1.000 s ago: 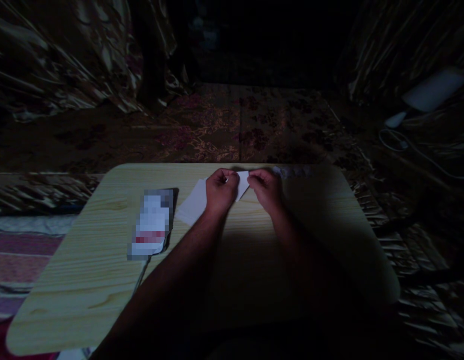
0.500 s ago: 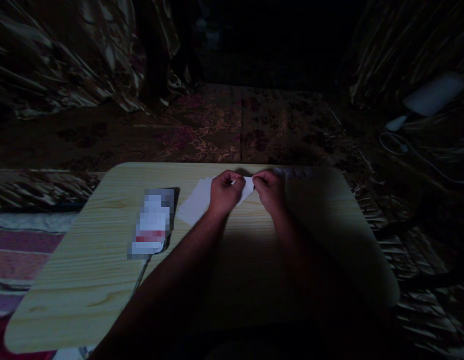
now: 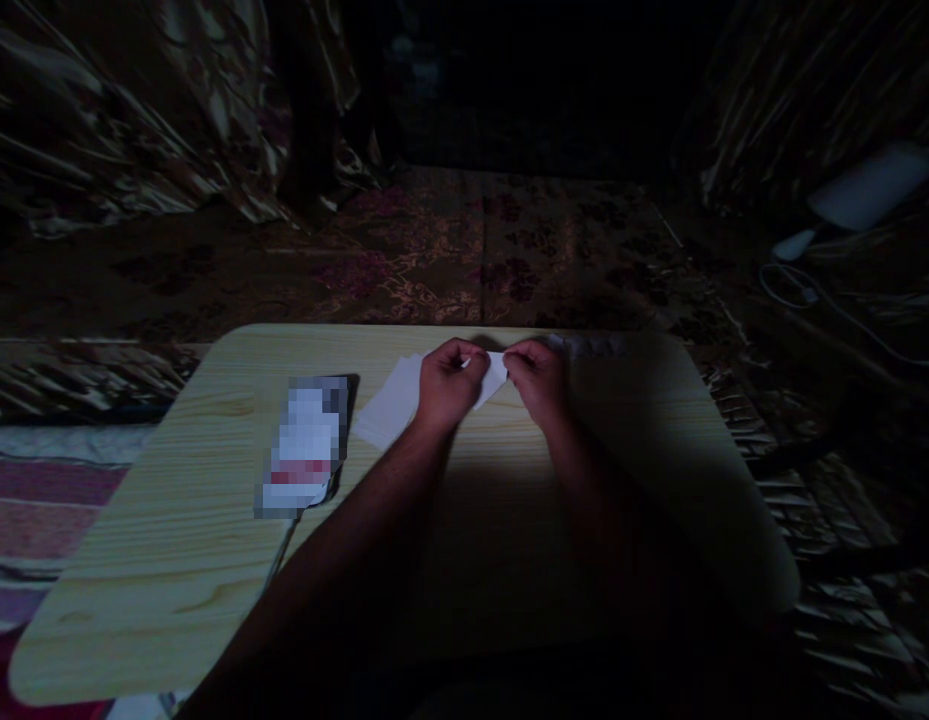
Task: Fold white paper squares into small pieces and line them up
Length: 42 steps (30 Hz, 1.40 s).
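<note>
Between my two hands is a small white sheet of paper (image 3: 493, 376), pinched along its far edge. My left hand (image 3: 450, 384) is closed on the left side of it, thumb against the fingers. On the opposite corner, my right hand (image 3: 537, 377) pinches the paper in the same way. A few more white paper sheets (image 3: 389, 402) lie fanned on the wood-grain table, just left of my left hand and partly covered by it. Behind my right hand sits a row of small, dim, rounded lumps (image 3: 595, 346), too dark to name.
A blurred-out, phone-like device (image 3: 305, 445) with a cable rests on the left of the table (image 3: 171, 520). Past the far edge lies a patterned cloth surface (image 3: 434, 250). A pale lamp-like object (image 3: 873, 190) with a white cord stands at the right.
Hardly anything differs. My right hand has shifted very slightly to the left, and both hands keep their pinch on the paper.
</note>
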### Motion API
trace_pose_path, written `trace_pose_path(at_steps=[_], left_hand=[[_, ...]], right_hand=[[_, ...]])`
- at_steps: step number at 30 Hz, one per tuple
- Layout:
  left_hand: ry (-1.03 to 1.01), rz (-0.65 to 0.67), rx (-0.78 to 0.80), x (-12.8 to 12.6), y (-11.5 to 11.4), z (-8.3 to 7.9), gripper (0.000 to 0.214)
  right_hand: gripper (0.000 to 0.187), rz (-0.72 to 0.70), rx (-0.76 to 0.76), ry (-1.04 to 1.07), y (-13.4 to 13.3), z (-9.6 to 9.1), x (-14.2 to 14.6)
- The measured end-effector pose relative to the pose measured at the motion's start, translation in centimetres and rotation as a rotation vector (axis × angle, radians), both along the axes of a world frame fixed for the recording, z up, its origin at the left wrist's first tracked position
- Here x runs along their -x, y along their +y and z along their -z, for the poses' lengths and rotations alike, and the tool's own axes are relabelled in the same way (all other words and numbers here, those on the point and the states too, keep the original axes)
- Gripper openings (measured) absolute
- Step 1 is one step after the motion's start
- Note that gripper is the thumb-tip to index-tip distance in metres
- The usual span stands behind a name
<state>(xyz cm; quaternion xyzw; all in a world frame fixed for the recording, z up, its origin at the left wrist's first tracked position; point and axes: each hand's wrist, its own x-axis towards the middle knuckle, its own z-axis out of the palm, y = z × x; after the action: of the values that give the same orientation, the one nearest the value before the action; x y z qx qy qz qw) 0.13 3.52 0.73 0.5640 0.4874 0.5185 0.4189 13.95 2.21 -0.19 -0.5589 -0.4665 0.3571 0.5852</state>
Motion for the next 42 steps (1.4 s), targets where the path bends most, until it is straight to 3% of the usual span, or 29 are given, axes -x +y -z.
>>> trace_pose_path(at_steps=[33, 38, 42], left_hand=[[-0.040, 0.035, 0.024, -0.32, -0.35, -0.33, 0.011], [-0.043, -0.012, -0.006, -0.41, -0.34, -0.34, 0.011], [-0.046, -0.041, -0.027, -0.30, -0.15, -0.14, 0.009]], right_hand=[[0.010, -0.013, -0.035, -0.066, -0.09, -0.04, 0.03], [0.011, 0.046, -0.023, -0.057, 0.03, -0.23, -0.03], [0.013, 0.010, -0.020, -0.006, 0.05, -0.14, 0.01]])
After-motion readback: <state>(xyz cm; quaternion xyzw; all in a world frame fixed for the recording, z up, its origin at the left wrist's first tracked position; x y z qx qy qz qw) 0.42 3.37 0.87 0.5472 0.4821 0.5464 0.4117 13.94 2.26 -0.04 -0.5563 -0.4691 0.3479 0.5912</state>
